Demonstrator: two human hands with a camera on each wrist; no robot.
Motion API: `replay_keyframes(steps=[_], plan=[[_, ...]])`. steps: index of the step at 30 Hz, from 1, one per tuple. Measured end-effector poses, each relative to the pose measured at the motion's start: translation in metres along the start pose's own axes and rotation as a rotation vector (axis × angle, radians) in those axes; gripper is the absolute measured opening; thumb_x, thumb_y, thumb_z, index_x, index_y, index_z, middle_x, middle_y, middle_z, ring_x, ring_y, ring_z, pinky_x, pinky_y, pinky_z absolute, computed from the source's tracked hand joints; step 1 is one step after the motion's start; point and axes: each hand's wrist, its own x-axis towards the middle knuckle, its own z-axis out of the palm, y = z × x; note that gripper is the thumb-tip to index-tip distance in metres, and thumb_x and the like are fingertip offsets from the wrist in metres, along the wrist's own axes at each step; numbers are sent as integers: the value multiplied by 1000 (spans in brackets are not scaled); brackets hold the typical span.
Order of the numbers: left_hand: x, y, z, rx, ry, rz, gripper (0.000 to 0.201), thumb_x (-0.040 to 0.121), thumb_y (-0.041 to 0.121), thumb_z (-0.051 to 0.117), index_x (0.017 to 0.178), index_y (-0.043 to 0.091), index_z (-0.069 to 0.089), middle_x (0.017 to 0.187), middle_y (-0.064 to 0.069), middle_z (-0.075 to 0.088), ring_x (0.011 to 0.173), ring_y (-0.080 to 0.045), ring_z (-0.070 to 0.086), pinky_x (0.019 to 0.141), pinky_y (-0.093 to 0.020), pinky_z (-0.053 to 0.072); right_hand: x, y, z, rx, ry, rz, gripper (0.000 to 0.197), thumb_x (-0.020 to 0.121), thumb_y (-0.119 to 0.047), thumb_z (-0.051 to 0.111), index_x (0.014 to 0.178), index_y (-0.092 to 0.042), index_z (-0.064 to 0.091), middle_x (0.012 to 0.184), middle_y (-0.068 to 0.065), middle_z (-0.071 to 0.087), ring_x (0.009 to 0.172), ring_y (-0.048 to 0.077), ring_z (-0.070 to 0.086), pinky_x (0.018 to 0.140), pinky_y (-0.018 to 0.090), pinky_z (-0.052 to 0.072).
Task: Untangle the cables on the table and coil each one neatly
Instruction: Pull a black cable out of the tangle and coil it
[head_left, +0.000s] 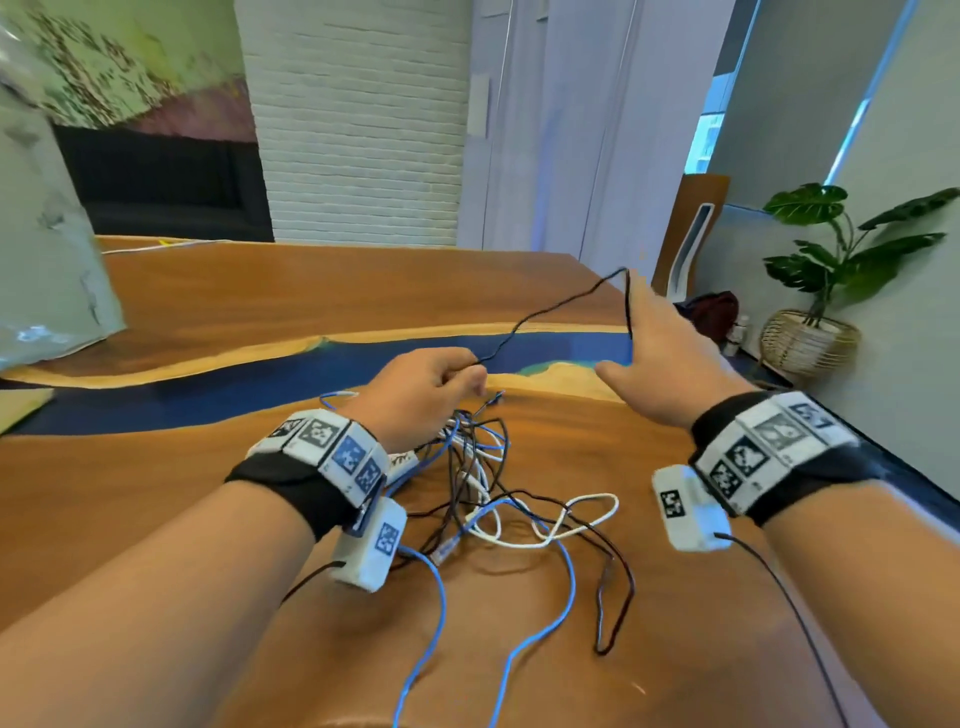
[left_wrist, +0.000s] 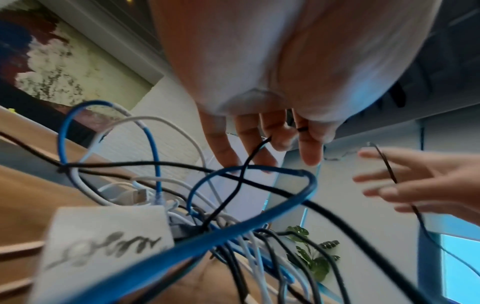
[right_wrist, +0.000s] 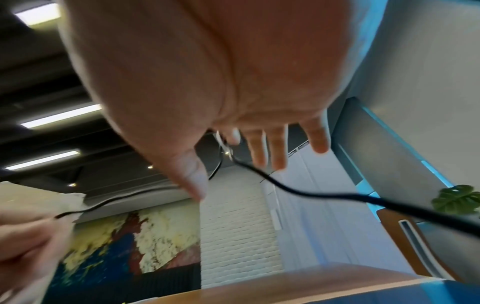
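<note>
A tangle (head_left: 483, 483) of blue, white and black cables lies on the wooden table (head_left: 260, 291) between my forearms. A thin black cable (head_left: 550, 309) rises out of it. My left hand (head_left: 431, 384) pinches this cable just above the tangle, as the left wrist view shows with the left hand (left_wrist: 259, 131) curled round the black cable (left_wrist: 249, 160). The strand runs up and right and hooks over the straight, spread fingers of my right hand (head_left: 665, 358). In the right wrist view, the black cable (right_wrist: 311, 194) drapes over my right hand (right_wrist: 259, 144).
A blue cable (head_left: 431, 613) and a white cable (head_left: 587, 519) trail toward me. A white block with a leaf print (left_wrist: 103, 236) sits under my left wrist. A grey marbled object (head_left: 47, 249) stands far left. A potted plant (head_left: 826, 291) is beyond the table's right edge.
</note>
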Motion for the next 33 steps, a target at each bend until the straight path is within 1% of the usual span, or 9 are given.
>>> replay_keyframes(steps=[4, 9, 11, 13, 17, 19, 22, 28, 33], plan=[[7, 18, 8, 55, 51, 14, 32, 107, 39, 46, 88, 27, 68, 49, 23, 51, 49, -3, 46, 54, -31, 31, 0, -36, 9, 40, 287, -59, 118, 83, -37, 74, 161, -20, -13, 170, 10, 12, 147, 33, 35, 112, 55, 39], [22, 41, -2, -35, 254, 58, 29, 106, 36, 50, 90, 22, 71, 53, 11, 55, 57, -4, 55, 56, -28, 38, 8, -44, 20, -17, -29, -1, 90, 86, -44, 69, 158, -18, 22, 156, 5, 37, 139, 32, 45, 107, 54, 44], [28, 51, -7, -51, 219, 73, 28, 105, 38, 51, 94, 23, 73, 58, 3, 56, 62, -16, 58, 59, -34, 42, 7, -44, 19, 33, 44, -17, 75, 86, -40, 70, 151, -21, 37, 150, 4, 43, 135, 28, 47, 107, 50, 45], [31, 59, -10, 17, 106, 66, 25, 105, 37, 52, 99, 27, 73, 61, 9, 55, 63, -8, 54, 58, -29, 38, 6, -47, 16, 194, 204, -124, 60, 85, -28, 73, 139, -22, 47, 138, 3, 50, 121, 22, 54, 101, 42, 49], [31, 67, -14, 71, 33, 59, 23, 100, 21, 52, 102, 26, 74, 69, 11, 63, 74, -15, 60, 65, -29, 40, 8, -58, 10, 336, 168, -329, 69, 85, -9, 70, 148, -22, 44, 137, 0, 56, 104, 5, 54, 98, 27, 47], [29, 65, -14, 57, 64, 76, 21, 93, 14, 54, 97, 25, 71, 75, 7, 67, 79, -21, 62, 67, -30, 42, 12, -60, 6, 304, 96, -277, 48, 89, -15, 70, 135, -24, 61, 119, -3, 71, 97, 8, 63, 94, 31, 52], [26, 47, -5, -81, 65, 38, 17, 87, 13, 59, 92, 29, 57, 73, -3, 65, 71, -28, 62, 68, -39, 50, 15, -58, -6, 388, -4, -217, 5, 89, -26, 75, 88, -24, 80, 75, -9, 74, 72, 8, 64, 73, 33, 54], [7, -15, 12, 24, -186, -24, 14, 100, 23, 58, 87, 23, 61, 72, 1, 58, 63, -20, 52, 66, -39, 47, 14, -22, -36, 819, 131, -138, 17, 93, -10, 71, 92, 6, 74, 71, 14, 65, 55, 12, 61, 64, 24, 57], [9, -26, 3, -151, -40, -125, 35, 104, 35, 56, 79, 19, 76, 70, -2, 71, 66, -20, 66, 69, -39, 57, 10, 27, -24, 578, 138, 9, 24, 94, -24, 72, 76, -8, 78, 61, 10, 68, 52, 17, 56, 58, 36, 53]])
